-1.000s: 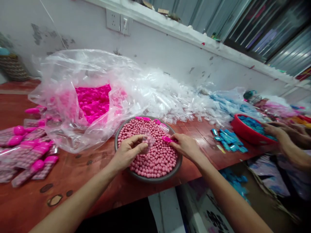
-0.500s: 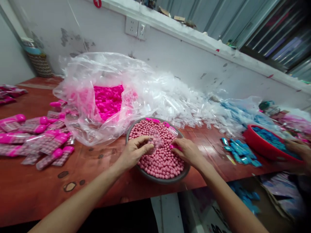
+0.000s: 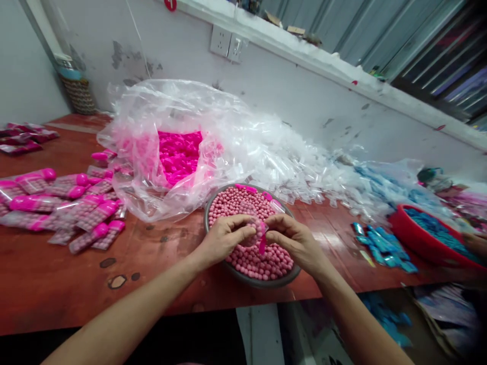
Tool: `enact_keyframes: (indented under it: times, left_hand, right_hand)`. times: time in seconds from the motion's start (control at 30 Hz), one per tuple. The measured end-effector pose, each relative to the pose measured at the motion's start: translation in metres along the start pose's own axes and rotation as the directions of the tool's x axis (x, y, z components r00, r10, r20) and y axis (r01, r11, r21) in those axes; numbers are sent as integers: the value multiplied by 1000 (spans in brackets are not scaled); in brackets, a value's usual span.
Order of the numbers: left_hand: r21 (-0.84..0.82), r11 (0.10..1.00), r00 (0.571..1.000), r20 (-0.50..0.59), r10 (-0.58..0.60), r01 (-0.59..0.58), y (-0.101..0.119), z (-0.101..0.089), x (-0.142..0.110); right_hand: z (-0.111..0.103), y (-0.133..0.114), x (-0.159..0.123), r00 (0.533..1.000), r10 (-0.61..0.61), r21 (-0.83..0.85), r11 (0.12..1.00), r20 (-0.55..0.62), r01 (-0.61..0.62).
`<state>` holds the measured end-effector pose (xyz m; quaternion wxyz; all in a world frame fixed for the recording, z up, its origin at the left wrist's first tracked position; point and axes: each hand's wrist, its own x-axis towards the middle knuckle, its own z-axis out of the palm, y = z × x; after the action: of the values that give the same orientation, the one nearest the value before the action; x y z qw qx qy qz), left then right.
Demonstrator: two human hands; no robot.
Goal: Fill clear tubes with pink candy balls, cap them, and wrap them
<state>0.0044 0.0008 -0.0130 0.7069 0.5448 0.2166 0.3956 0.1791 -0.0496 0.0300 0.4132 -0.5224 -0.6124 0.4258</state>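
The fingers of the left hand (image 3: 225, 241) are clamped on a clear container (image 3: 254, 234) of beads, those of the right hand (image 3: 299, 244) on a pink cap (image 3: 262, 245) at its end, both over a dark bowl (image 3: 262, 284) of pink beads (image 3: 262, 264). Filled containers (image 3: 89, 213) lie left, a plastic bag (image 3: 152, 203) behind, blue packets (image 3: 384, 246) right.

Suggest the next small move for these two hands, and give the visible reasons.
Probably press the pink cap onto the clear container: the left hand pinches the container, which appears to hold pink beads, while the right hand holds the cap close against its end. The packs lying to the left show pink at one end.
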Motion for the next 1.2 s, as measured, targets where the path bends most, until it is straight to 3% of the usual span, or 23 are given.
enact_keyframes:
  times: [0.1, 0.17, 0.3, 0.43, 0.57, 0.7, 0.9, 1.1, 1.2]
  left_hand:
    - [-254, 964, 997, 17, -76, 78, -5, 2, 2]
    - [-332, 939, 996, 31, -88, 93, -9, 4, 4]
    - [-178, 984, 999, -39, 4, -11, -7, 5, 5]
    - [18, 996, 996, -10, 89, -89, -1, 5, 4]
    - [178, 971, 987, 0, 159, -156, 3, 5, 3]
    - [345, 895, 958, 62, 279, -283, 8, 8, 2]
    - [510, 775, 909, 30, 417, -372, 6, 8, -4]
    - [659, 553, 826, 196, 528, -510, 7, 1, -7]
    - [641, 603, 848, 152, 507, -475, 6, 1, -7]
  right_hand:
    - [0, 1, 1, 999, 15, 29, 999, -39, -14]
    - [0, 1, 2, 999, 17, 1, 1000, -42, -17]
    - [-4, 2, 1, 987, -46, -129, 991, -152, 26]
    - [-11, -5, -5, 947, -245, -379, 913, -208, 153]
    - [-11, -19, -11, 905, -421, -626, 723, -66, 291]
    - [-5, -23, -10, 862, -492, -721, 554, 120, 417]
    - [4, -22, -12, 823, -531, -797, 398, 203, 454]
    - [11, -16, -17, 722, -617, -825, 200, 313, 529]
    - [12, -14, -14, 722, -614, -823, 197, 320, 532]
